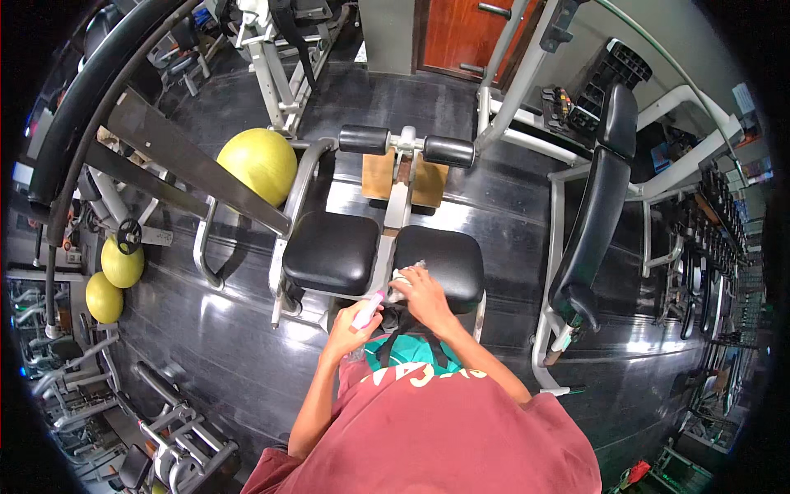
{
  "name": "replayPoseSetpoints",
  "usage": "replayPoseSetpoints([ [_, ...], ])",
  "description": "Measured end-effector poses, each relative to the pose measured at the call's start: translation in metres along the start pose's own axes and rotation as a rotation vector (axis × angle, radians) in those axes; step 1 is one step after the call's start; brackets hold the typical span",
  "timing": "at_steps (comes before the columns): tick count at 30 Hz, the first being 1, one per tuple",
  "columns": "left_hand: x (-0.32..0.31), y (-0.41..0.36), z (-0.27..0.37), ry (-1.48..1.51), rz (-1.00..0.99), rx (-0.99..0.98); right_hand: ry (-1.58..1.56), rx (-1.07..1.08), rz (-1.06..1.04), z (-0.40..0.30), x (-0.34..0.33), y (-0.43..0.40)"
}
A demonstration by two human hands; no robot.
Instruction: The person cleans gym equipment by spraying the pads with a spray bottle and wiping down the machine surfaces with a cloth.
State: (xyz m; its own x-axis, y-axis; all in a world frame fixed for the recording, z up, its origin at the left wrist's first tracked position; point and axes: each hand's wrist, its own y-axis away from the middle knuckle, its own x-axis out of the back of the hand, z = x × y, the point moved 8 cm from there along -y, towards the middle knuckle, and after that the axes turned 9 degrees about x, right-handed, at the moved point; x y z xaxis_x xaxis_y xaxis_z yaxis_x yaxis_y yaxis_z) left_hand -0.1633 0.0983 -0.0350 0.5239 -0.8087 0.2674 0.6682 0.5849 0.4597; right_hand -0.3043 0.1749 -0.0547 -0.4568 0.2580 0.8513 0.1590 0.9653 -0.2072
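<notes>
My left hand (353,327) is closed around a small white and pink bottle (368,310), its pink tip pointing up and to the right. Bunched under the fingers of my right hand (424,296) is a whitish cloth (398,290), at the near left edge of the right black padded seat (441,256). The left padded seat (332,252) lies just beyond my left hand. Between the two seats runs a grey metal bar (398,207), which leads away to a pair of black foam rollers (364,139).
A yellow exercise ball (258,165) rests left of the seats, beside a slanting metal frame (185,154). On the right stands a black padded bench (589,228) on a grey frame. Dumbbell racks (719,216) line the far right. Two more yellow balls (122,262) are at the left.
</notes>
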Motion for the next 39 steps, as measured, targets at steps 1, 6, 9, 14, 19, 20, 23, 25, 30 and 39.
replayPoseSetpoints([
  [1,0.0,0.0,0.0,-0.002,-0.005,0.0,0.0,-0.005,0.001,0.0,0.0,0.002],
  [6,0.003,0.001,0.006,-0.034,0.028,-0.096,0.051,-0.021,-0.096,0.02,0.018,0.044],
  [9,0.004,0.0,0.008,-0.034,0.024,-0.094,0.114,-0.016,-0.114,0.043,0.051,0.081],
  [14,0.004,0.0,0.003,-0.06,-0.006,-0.077,0.107,-0.114,-0.043,0.072,0.092,0.108],
  [19,0.008,0.004,0.0,-0.02,0.023,-0.006,0.143,-0.115,-0.086,0.08,0.098,0.107],
  [20,0.01,0.005,-0.002,-0.005,0.033,-0.006,0.158,-0.181,-0.09,0.091,0.097,0.112],
  [23,0.015,0.008,-0.001,-0.005,0.054,-0.007,0.147,-0.296,-0.097,0.107,0.098,0.119],
  [25,0.017,0.01,-0.002,-0.023,0.065,-0.007,0.075,-0.442,0.064,0.108,0.108,0.116],
  [30,0.011,0.007,-0.004,0.026,0.032,0.03,-0.047,-0.394,0.08,0.092,0.072,0.107],
  [39,0.001,0.0,0.006,-0.022,0.039,-0.082,0.092,-0.318,0.116,0.059,0.063,0.097],
])
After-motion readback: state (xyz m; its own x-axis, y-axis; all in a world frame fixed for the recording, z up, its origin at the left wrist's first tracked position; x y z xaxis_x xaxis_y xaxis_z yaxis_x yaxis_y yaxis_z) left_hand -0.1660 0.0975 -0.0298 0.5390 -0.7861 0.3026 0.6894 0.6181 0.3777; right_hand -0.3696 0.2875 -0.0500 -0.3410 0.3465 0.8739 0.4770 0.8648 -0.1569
